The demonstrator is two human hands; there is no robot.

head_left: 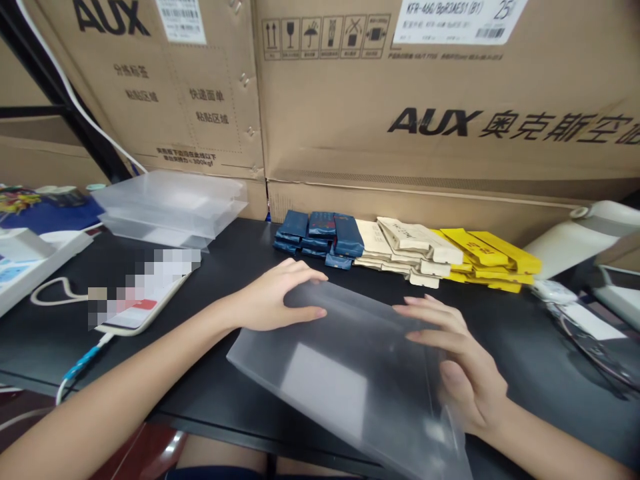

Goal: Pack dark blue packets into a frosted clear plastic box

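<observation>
Left hand (270, 295) half-open at clear plastic case (383, 347), lower centre; right hand (473, 377) loosely curled at its right side, grip unclear. Looks like positioning; shifting calls for two-sided support.

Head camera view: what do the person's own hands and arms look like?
The left hand and right hand are bare and slender-fingered, with no glove, ring, watch or bracelet showing. The left forearm and right forearm show no sleeve.
</observation>
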